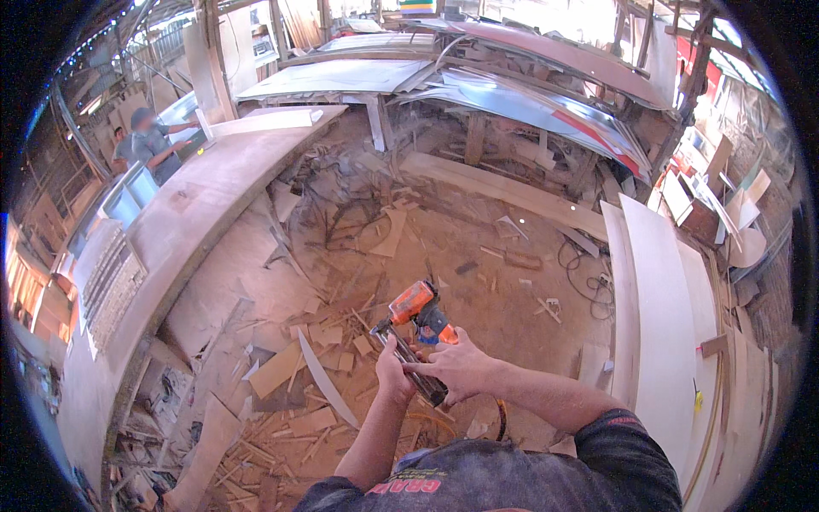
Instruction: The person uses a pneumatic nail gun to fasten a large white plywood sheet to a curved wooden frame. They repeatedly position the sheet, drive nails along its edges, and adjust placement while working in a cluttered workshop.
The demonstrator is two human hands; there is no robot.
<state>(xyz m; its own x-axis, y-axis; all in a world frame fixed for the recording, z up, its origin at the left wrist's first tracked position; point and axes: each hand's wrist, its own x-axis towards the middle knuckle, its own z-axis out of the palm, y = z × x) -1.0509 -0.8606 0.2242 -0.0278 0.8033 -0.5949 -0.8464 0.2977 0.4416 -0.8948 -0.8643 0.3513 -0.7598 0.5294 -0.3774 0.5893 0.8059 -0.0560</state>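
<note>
An orange and black pneumatic nail gun [412,300] is held in front of my body, above the debris-strewn floor. My left hand [394,370] is wrapped round the side of its long dark magazine, near the nose, with the thumb up along it. My right hand [461,369] grips the tool near its handle, fingers reaching across onto the magazine. An air hose [502,418] hangs below my right forearm, partly hidden by it.
A long bench [192,205] curves along the left, with two people [158,149] behind it. Stacked sheets [337,78] lie at the back, and pale boards [648,299] stand along the right. Scrap wood, offcuts [324,401] and a loose cable [589,290] litter the floor.
</note>
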